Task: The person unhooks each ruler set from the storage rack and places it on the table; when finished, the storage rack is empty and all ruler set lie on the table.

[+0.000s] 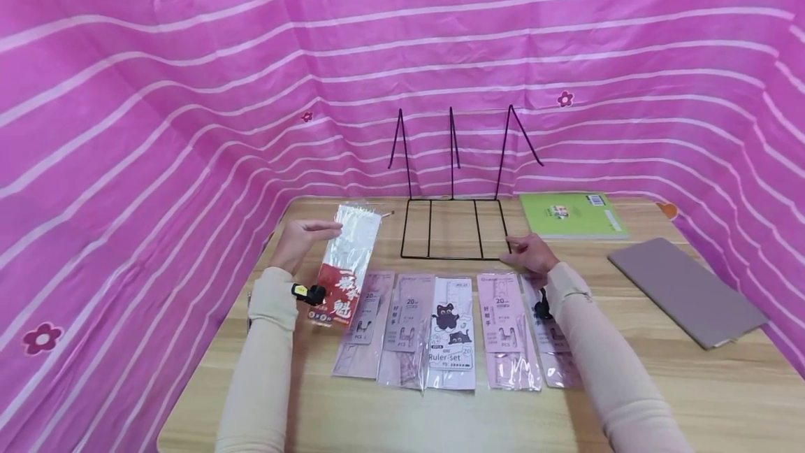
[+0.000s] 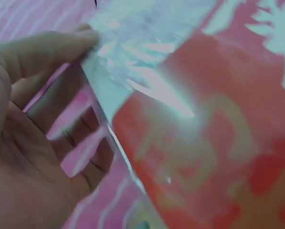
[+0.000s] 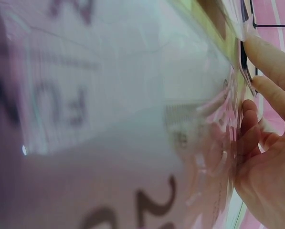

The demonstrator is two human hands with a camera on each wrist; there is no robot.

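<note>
My left hand (image 1: 300,242) pinches the upper left edge of a clear plastic packet (image 1: 348,257) with a red lower part and white lettering. It is tilted up and overlaps the leftmost flat packet in the head view. In the left wrist view, thumb and fingertips hold the packet's edge (image 2: 123,157). At the front right corner of a black wire rack (image 1: 453,257), my right hand (image 1: 533,254) holds the frame between finger and thumb. Below lies a row of ruler-set packets (image 1: 451,327), the rightmost (image 1: 553,334) partly hidden by the right forearm.
The rack's uprights rise at the back, near the pink striped cloth (image 1: 402,33). A green book (image 1: 569,215) lies right of the rack, and a grey-brown folder-like item (image 1: 685,292) lies near the table's right edge. The wooden table (image 1: 377,418) shows in front of the packets.
</note>
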